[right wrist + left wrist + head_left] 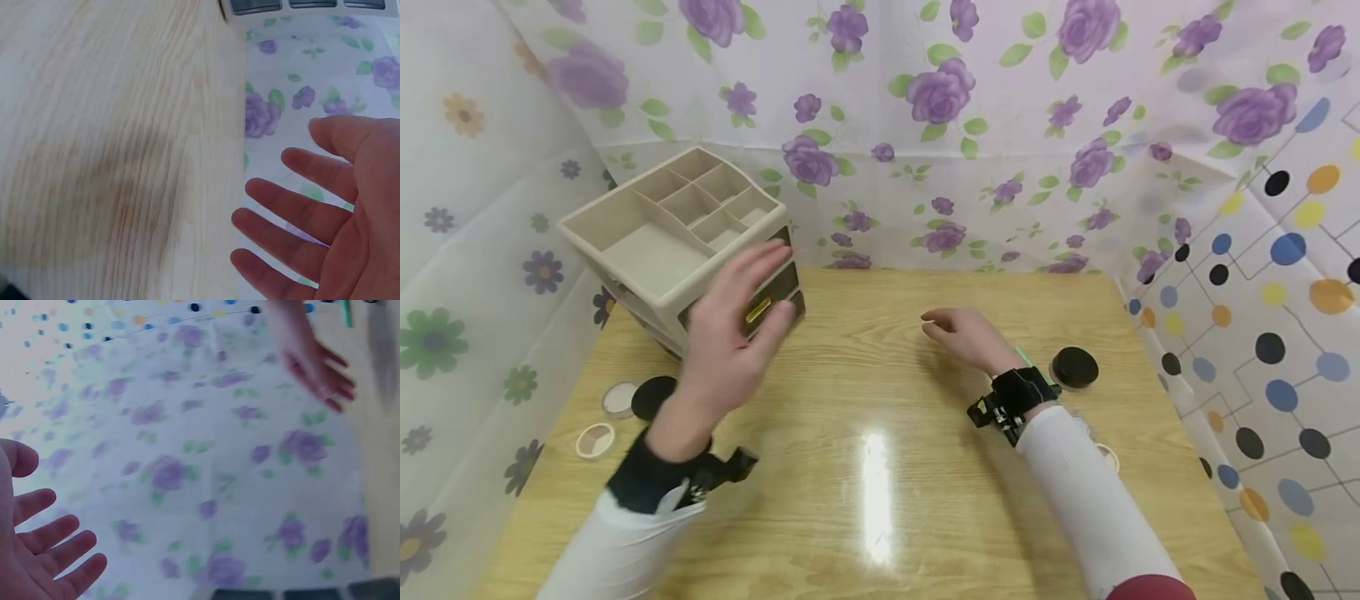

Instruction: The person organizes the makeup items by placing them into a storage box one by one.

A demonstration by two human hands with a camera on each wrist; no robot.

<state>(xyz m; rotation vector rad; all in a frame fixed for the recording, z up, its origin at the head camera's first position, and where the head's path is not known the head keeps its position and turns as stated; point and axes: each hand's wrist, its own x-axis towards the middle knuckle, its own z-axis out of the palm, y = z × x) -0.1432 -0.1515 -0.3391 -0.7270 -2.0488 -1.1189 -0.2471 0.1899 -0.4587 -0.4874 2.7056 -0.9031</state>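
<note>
My left hand [730, 333] is raised in front of a beige desktop organizer [662, 287], overlapping its dark drawer fronts in the head view. Its fingers [59, 556] are spread and loose, with nothing between them. A yellow strip [758, 310] shows on one drawer front, between thumb and fingers. The organizer's top is split into several bare compartments. My right hand [970, 337] hovers over the middle right of the wooden table [850, 375]. Relaxed, slightly bent fingers [294, 200] hold nothing, and a shadow falls on the wood below.
Left of the left wrist lie a black round lid [653, 398], a pale round disc [620, 400] and a three-shade makeup palette [596, 441]. A black-topped round container [1075, 367] and another palette [1107, 457], partly behind the sleeve, lie right. Patterned sheets [940, 125] enclose the table.
</note>
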